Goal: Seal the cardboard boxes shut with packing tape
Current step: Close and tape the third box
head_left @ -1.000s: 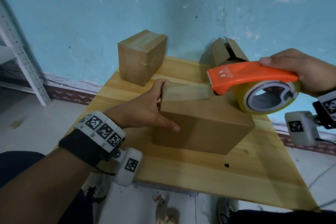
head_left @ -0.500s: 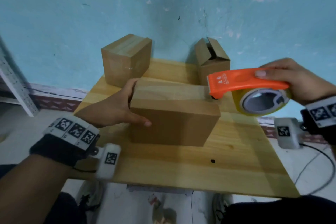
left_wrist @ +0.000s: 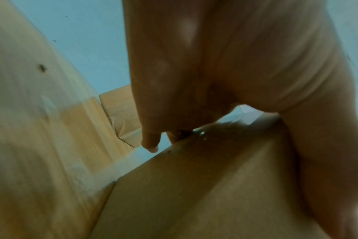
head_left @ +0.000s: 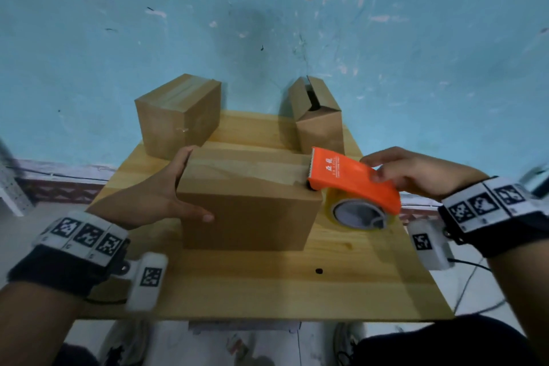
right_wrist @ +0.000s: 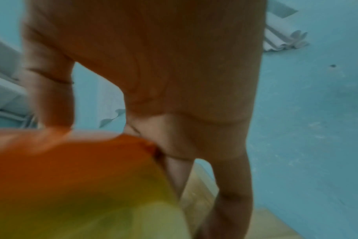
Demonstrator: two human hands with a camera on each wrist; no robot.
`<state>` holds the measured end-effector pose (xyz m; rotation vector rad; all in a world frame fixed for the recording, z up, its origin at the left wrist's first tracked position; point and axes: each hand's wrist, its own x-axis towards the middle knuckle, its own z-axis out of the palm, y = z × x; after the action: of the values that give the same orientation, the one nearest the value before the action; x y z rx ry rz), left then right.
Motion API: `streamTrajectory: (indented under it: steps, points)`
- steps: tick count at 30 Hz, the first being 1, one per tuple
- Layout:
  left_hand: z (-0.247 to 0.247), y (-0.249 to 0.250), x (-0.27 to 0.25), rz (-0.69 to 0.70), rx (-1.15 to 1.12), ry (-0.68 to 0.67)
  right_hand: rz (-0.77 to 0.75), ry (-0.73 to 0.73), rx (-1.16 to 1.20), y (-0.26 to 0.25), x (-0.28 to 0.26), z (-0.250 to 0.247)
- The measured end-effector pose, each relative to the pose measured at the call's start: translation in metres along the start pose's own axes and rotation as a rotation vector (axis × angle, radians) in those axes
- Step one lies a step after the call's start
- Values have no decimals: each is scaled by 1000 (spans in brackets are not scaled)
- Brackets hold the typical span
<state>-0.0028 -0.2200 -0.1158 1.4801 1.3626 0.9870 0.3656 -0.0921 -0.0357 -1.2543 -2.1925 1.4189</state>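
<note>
A closed cardboard box [head_left: 249, 205] stands mid-table with a strip of clear tape [head_left: 252, 165] laid along its top seam. My left hand [head_left: 166, 193] braces its left end, fingers flat on the side and thumb on the front face; the left wrist view shows the same fingers [left_wrist: 151, 142] against the box [left_wrist: 194, 194]. My right hand [head_left: 410, 172] grips the orange tape dispenser [head_left: 353, 178], which tilts down over the box's right top edge, its roll [head_left: 359, 214] beside the box's right end. The right wrist view is blurred: the dispenser [right_wrist: 71, 161] sits under my palm.
A taped box [head_left: 178, 116] stands at the back left and a box with open flaps [head_left: 318, 116] at the back right, both against the blue wall. The wooden table [head_left: 297, 291] has bare surface in front. A cable hangs off the right side.
The dispenser has travelled right along the box top and now tips down over the right edge, with tape laid behind it. My left hand has stayed on the box's left end.
</note>
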Motion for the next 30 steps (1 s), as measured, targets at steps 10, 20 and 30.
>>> streamTrajectory:
  steps: [10,20,30]
  points:
    - [2,2,-2,22,2,-13,-93,208,-206,-4,1,12]
    - [1,-1,2,12,37,-14,-19,226,-185,-3,-2,-6]
    - [2,-1,2,26,2,-24,93,266,-129,54,-36,-26]
